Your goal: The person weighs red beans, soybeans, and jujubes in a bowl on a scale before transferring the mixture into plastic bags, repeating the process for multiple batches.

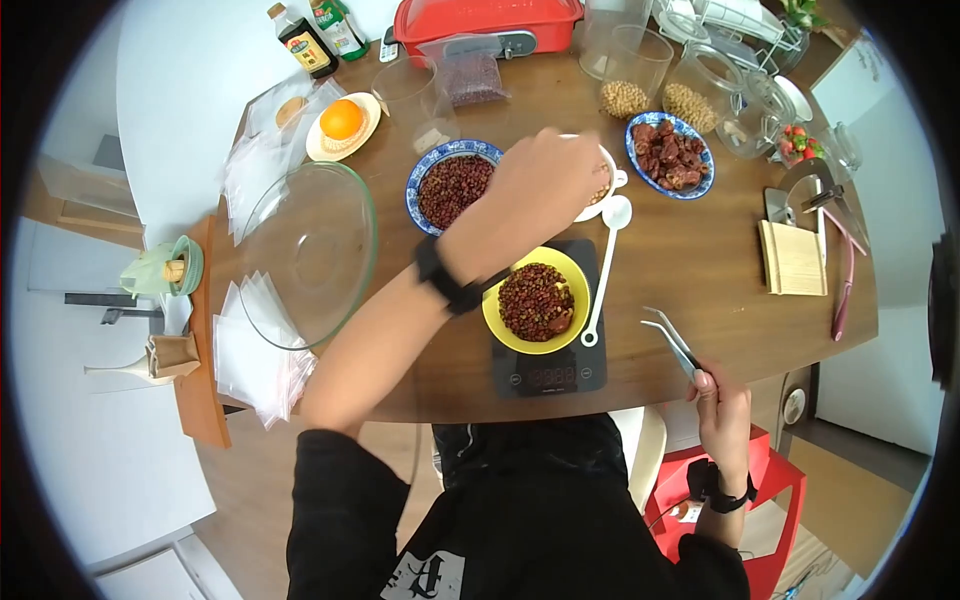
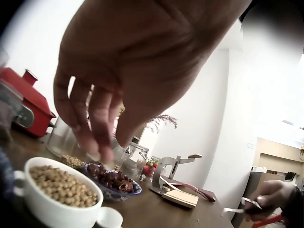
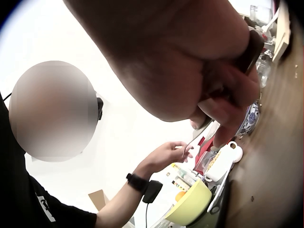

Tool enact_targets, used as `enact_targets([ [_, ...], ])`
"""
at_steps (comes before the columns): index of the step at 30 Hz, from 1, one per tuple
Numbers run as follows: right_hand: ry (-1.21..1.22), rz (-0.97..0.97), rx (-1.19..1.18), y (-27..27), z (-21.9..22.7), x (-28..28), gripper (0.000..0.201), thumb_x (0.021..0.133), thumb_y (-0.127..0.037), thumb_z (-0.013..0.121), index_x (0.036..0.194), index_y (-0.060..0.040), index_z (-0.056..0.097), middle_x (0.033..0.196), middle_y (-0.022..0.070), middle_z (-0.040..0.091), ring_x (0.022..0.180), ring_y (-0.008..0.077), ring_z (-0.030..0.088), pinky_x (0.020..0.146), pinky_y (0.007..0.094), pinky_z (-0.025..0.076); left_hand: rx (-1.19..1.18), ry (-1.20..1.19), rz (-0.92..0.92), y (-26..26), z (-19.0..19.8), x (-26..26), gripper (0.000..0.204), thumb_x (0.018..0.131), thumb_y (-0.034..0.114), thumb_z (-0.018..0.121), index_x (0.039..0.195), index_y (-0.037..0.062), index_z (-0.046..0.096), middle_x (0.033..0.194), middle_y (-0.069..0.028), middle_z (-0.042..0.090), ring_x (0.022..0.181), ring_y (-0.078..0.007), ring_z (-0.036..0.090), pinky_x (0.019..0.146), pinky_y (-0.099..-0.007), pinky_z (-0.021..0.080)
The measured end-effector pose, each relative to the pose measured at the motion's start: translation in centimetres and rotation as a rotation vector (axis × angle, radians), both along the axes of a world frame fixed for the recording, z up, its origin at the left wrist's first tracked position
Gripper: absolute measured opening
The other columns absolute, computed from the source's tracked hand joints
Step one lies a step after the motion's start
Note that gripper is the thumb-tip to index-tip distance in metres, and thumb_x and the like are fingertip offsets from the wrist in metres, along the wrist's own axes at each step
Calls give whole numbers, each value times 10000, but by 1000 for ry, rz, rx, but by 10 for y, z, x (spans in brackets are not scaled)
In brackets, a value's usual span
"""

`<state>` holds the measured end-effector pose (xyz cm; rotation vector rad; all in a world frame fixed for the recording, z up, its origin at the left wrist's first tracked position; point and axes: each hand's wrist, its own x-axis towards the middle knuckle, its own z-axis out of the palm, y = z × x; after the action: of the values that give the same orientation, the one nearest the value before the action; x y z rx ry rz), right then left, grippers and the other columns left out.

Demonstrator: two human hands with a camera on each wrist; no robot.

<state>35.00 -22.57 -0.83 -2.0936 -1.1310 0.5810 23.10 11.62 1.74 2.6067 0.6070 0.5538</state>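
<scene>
My left hand (image 1: pixel 540 180) reaches over a white cup (image 2: pixel 50 209) of pale round beans. In the left wrist view its fingers hang down, relaxed, above the cup and an oval dish of dark dried fruit, holding nothing visible. My right hand (image 1: pixel 725 418) grips metal tweezers (image 1: pixel 672 338) at the table's front edge, their tips apart. Beneath my left wrist, a yellow bowl (image 1: pixel 540 346) of dark red beans stands on a black kitchen scale (image 1: pixel 508 375). A long white spoon (image 1: pixel 603 270) lies along the scale's right side.
A blue-patterned bowl (image 1: pixel 414 190) of red beans sits left of the cup. The oval dish (image 1: pixel 709 168) is to its right. A large glass bowl (image 1: pixel 370 225) and plastic bags (image 1: pixel 250 350) occupy the left side. Glass jars (image 1: pixel 645 55) and a red appliance (image 1: pixel 480 22) line the back.
</scene>
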Motion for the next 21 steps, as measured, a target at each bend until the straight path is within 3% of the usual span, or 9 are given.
enact_targets([
  [3, 64, -43, -34, -3, -14, 4, 294, 1100, -207, 554, 1145, 39, 707, 674, 101, 630, 596, 184, 605, 589, 332, 480, -197, 293, -160, -21, 2, -61, 204, 915, 225, 738, 931, 24, 709, 808, -158, 723, 747, -366, 696, 690, -473, 541],
  [5, 68, -37, -4, 2, -20, 5, 284, 1098, -201, 558, 1137, 37, 707, 670, 98, 627, 579, 172, 575, 575, 323, 467, 6, 308, -253, -43, -19, -83, 206, 887, 253, 766, 908, 55, 712, 823, -131, 709, 803, -330, 688, 724, -445, 539],
  [6, 78, -31, 5, 6, -20, 4, 288, 1099, -206, 558, 1133, 39, 706, 668, 99, 627, 578, 174, 583, 571, 326, 468, 26, 335, -212, -59, -26, -89, 229, 869, 293, 778, 898, 76, 710, 844, -104, 679, 845, -302, 666, 779, -431, 528],
  [13, 20, 13, 69, 17, -6, -3, 298, 1099, -219, 566, 1133, 46, 697, 666, 105, 627, 585, 191, 619, 567, 338, 482, 103, 209, -58, -95, -56, -91, 275, 845, 301, 814, 968, 73, 725, 967, -80, 619, 946, -289, 626, 864, -436, 500],
  [21, -26, 59, 71, 14, -4, -9, 276, 1097, -205, 569, 1140, 44, 681, 677, 114, 619, 579, 218, 605, 568, 349, 476, -27, 118, -182, -90, -47, -97, 272, 847, 208, 826, 1047, 77, 696, 1052, -69, 624, 1073, -305, 606, 954, -435, 491],
])
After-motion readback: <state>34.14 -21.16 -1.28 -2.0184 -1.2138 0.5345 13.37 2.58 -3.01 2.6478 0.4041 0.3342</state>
